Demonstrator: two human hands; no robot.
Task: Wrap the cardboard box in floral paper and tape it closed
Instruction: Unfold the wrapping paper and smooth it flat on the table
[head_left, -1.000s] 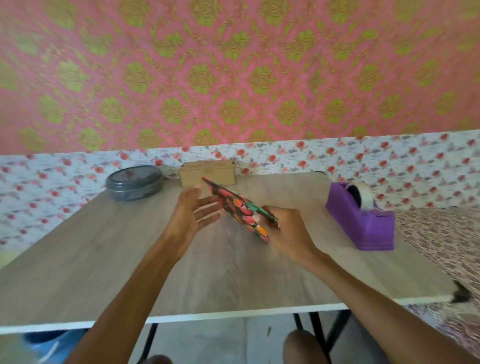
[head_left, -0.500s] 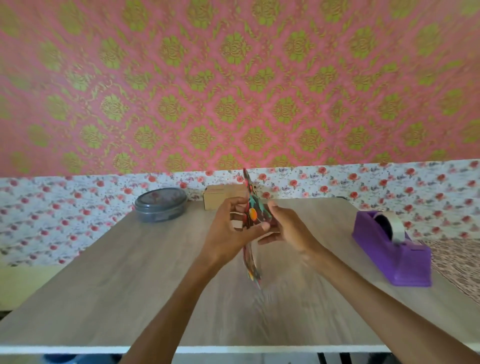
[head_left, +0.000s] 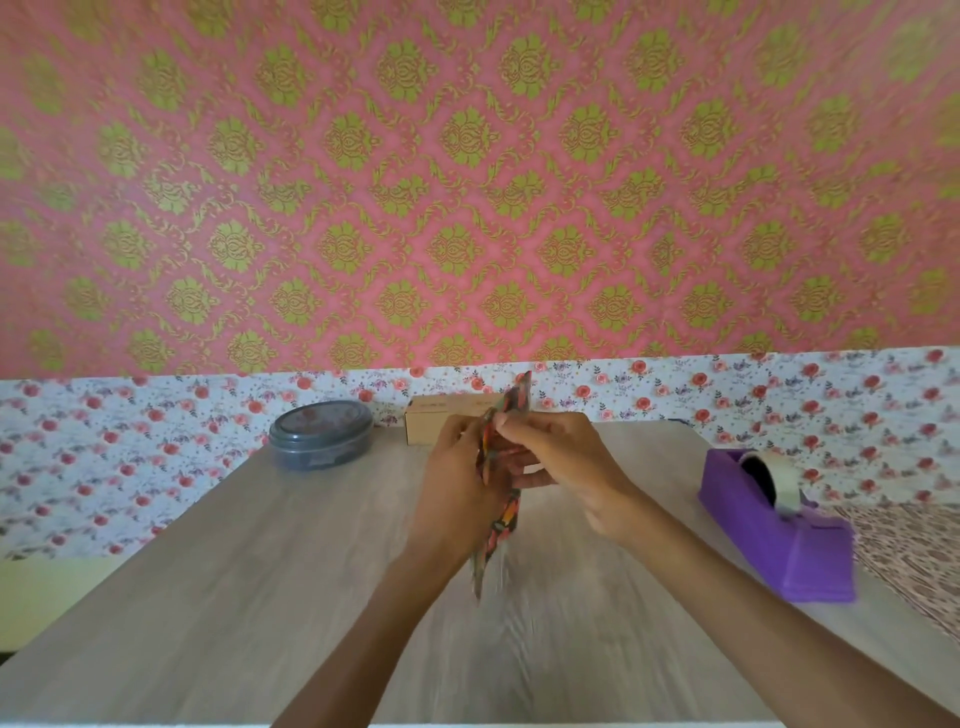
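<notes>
Folded sheet of dark floral wrapping paper (head_left: 500, 519), held edge-on and nearly upright: its upper edge is pinched by the right hand (head_left: 563, 462), and the left hand (head_left: 457, 488) is curled round it from the other side. A second ago it was held slanted, printed face up, with the left hand spread; it has since been turned on edge, so unfolding is judged to be about to start. The small brown cardboard box (head_left: 434, 423) is seen unwrapped at the far edge of the pale wooden table (head_left: 234, 597), behind the hands, near a round grey lidded tin (head_left: 322, 436). The purple plastic tape dispenser (head_left: 769, 530) stands untouched at the right
</notes>
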